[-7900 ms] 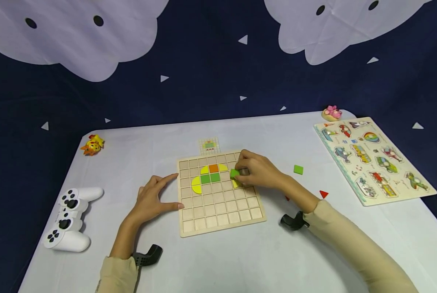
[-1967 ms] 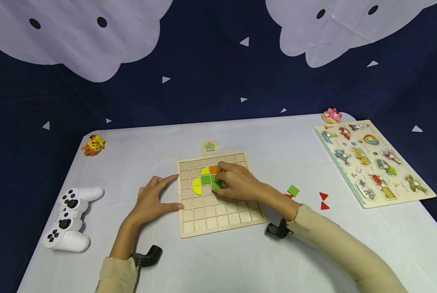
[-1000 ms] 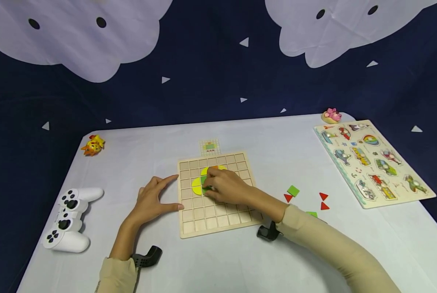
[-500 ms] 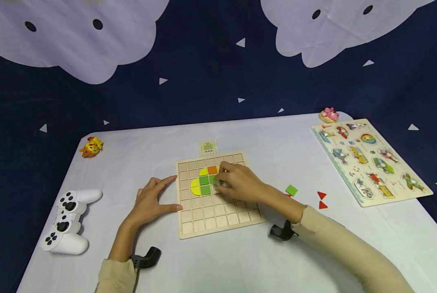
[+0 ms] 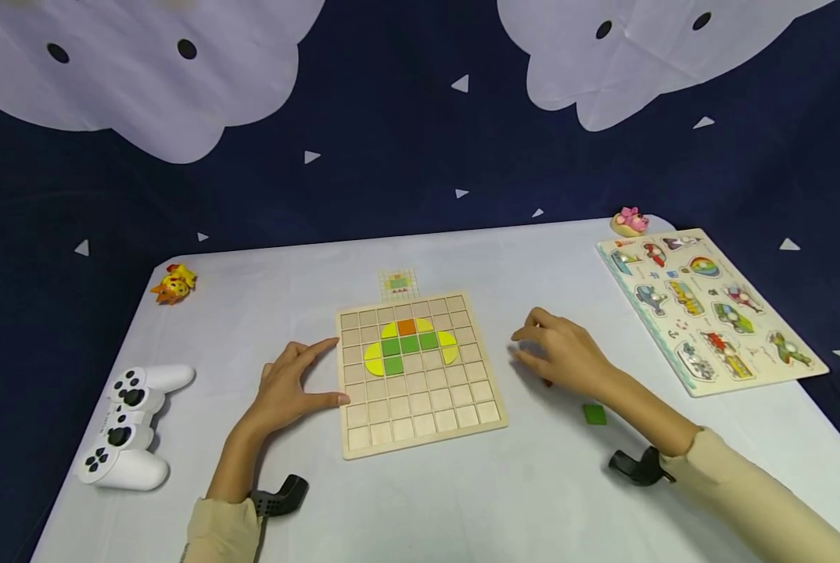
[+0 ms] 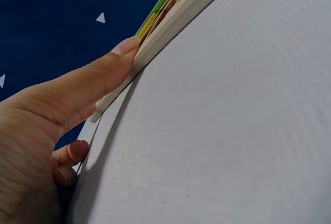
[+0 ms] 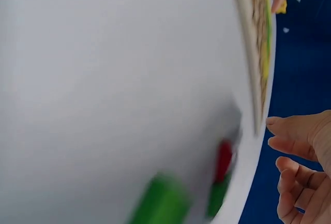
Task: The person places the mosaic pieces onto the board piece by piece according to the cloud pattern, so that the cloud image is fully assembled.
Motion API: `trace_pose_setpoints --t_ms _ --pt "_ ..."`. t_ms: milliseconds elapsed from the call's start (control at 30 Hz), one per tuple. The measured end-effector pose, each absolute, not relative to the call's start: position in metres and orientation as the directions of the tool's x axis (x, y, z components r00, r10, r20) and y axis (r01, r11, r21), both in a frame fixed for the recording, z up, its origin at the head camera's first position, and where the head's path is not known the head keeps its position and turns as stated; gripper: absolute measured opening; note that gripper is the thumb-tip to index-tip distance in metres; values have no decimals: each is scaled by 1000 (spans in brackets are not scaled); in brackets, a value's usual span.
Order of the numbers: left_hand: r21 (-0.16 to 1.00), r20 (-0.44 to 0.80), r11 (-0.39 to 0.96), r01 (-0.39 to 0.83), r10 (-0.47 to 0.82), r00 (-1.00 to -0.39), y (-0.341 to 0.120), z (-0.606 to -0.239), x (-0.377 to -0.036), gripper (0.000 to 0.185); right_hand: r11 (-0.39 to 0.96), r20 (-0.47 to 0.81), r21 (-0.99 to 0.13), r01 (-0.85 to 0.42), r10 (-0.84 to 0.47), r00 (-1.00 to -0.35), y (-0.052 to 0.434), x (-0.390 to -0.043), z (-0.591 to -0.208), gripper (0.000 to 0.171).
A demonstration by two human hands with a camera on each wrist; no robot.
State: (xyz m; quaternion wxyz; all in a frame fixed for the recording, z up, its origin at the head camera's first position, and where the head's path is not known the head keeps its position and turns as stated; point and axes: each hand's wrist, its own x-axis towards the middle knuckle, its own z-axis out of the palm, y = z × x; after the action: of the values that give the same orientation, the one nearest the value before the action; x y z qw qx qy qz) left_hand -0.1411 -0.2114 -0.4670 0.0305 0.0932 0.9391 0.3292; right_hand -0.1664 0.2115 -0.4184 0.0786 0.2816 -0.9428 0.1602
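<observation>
A wooden grid board [image 5: 425, 426] lies on the table, its raised rim facing me. On it sit an orange square [image 5: 407, 328], several green squares [image 5: 409, 344] and yellow rounded pieces [image 5: 374, 360]. My left hand [image 5: 286, 387] touches the board's left edge with the thumb and index finger spread apart; the thumb tip rests on the rim in the left wrist view. Off the board's right side hovers my right hand [image 5: 568, 356], fingers loosely bent, holding nothing. Below it lies a loose green square [image 5: 594, 414]. A red piece [image 7: 223, 159] shows in the right wrist view.
Behind the board lies a small pattern card [image 5: 399, 285]. A white game controller [image 5: 127, 426] is at left, a vehicle puzzle board [image 5: 712, 313] at right. Small yellow [image 5: 174, 284] and pink [image 5: 630, 221] figures stand near the back corners.
A green square held by my right hand earlier now lies in the lower green row. My right hand has let go and moved right, off the board. The left hand stays on the edge.
</observation>
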Motion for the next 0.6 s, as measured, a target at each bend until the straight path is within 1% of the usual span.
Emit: trace_pose_setpoints --t_ms 267,500,600 --pt "625 4 766 151 190 -982 -211 -467 -141 96 848 232 -238 -473 -423 -876 252 -148 -427 21" --pt "624 2 767 150 190 -982 -211 -468 -141 96 866 219 -238 -440 -393 -893 263 -142 -431 26" --pt "621 7 768 155 192 -981 -211 -469 -141 96 868 215 -240 -435 -389 -896 265 -141 -433 26"
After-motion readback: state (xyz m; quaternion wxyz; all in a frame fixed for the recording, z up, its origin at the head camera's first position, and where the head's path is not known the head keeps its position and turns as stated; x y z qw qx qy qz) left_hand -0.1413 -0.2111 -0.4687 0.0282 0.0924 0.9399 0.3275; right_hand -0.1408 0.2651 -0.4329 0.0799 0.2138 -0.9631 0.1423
